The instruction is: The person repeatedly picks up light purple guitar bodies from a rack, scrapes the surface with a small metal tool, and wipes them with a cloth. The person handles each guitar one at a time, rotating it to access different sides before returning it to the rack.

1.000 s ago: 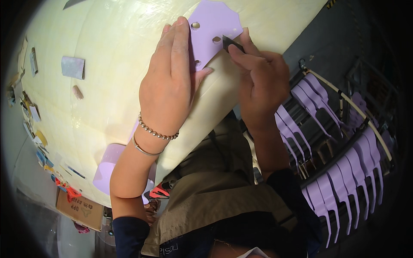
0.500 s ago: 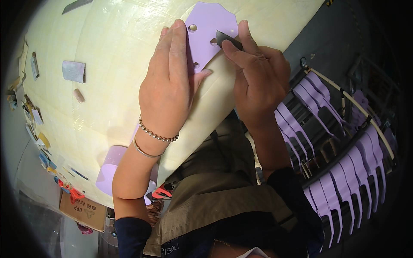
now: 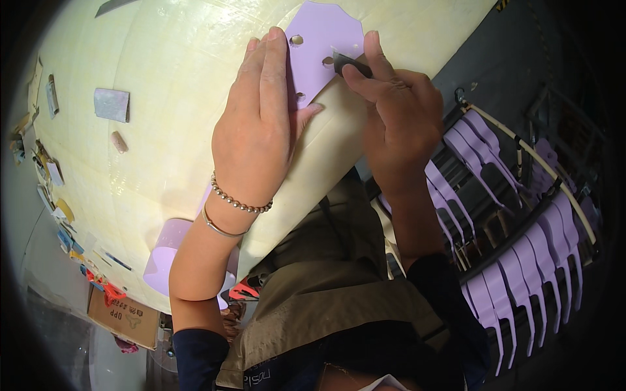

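Holds the end of the dark tool (image 3: 352,64), gripped in the right hand (image 3: 404,117), closer to the nearest hole (image 3: 327,60) in the purple piece (image 3: 323,32) than a second ago, now almost at the hole's edge on the right hand's side. Draws that end back toward the right wrist, too, after a position farther forward, beyond the hole, half a second ago. Stretches the right index finger (image 3: 378,57) farther forward than a second ago, now past the piece's corner on that side instead of about level with it. Brings the piece and the left hand (image 3: 251,130) beside it slightly rightward again, after a small leftward shift half a second ago.
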`<state>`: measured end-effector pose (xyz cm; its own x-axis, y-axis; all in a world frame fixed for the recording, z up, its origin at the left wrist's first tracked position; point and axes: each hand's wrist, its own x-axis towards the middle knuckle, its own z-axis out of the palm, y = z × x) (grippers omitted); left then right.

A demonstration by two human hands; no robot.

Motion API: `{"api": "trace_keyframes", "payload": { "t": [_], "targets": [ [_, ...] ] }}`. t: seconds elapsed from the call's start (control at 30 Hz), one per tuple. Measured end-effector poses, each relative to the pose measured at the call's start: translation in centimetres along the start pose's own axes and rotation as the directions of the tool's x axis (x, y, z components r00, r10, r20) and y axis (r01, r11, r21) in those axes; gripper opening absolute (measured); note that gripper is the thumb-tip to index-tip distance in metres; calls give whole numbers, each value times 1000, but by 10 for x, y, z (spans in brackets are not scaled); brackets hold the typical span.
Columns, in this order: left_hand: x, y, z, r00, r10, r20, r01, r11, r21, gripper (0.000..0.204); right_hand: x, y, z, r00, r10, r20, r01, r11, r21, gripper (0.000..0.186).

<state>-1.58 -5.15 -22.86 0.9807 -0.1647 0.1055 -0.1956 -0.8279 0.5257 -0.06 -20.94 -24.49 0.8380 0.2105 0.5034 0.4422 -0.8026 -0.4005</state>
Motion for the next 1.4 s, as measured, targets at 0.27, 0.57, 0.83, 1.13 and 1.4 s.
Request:
{"api": "trace_keyframes", "payload": {
  "t": [0.27,0.57,0.83,1.13,1.4],
  "targets": [
    [1,-1,0,1000,12,-7,-12,1000,1,77,2,-3,4,997,8,-70,-9,1000,-9,13],
    [2,1,-6,997,-58,55,62,995,-79,78,-7,-1,-14,887,442,133,-427,675,602,13],
    [2,-10,-38,925,-199,324,353,766,-537,72,-14,1,-20,437,565,700,-590,-408,697,21],
    [-55,-1,-95,829,-359,428,324,933,156,61,31,-35,-48,590,375,715,-570,-434,698,31],
    [-107,44,-282,790,-555,-260,519,831,-199,41,91,-108,-71,778,-70,624,-587,-435,683,22]
  ]
}}
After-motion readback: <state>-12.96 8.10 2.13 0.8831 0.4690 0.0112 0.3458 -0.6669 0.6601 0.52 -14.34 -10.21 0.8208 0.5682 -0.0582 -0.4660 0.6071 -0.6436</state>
